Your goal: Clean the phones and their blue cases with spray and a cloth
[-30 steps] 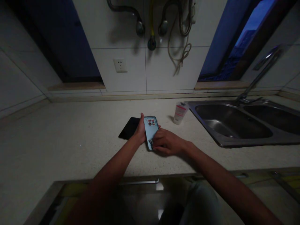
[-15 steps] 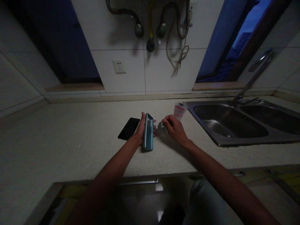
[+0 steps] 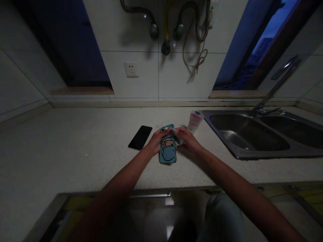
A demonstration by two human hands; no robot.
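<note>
A teal phone case (image 3: pixel 168 151) with a cartoon figure on its back is in my left hand (image 3: pixel 156 140), whose thumb lies across the upper part near the camera cutout. My right hand (image 3: pixel 188 138) is closed on a pale, crumpled wipe (image 3: pixel 179 139) at the case's upper right edge. The wipe's exact material is hard to make out in the dim light. Left of my hands, a black phone (image 3: pixel 140 137) lies flat on the counter. Just behind my right hand stands a clear plastic cup (image 3: pixel 195 120) with pink print.
The pale countertop (image 3: pixel 101 151) runs along a tiled wall with a socket (image 3: pixel 131 70), hoses and a looped cord (image 3: pixel 199 62). At right is a double steel sink (image 3: pixel 248 131) with a faucet (image 3: pixel 275 84). Cabinet doors and a handle show below the counter edge.
The case has turned from edge-on to show its printed back. My right hand has come in with the wipe to meet the case's upper edge.
</note>
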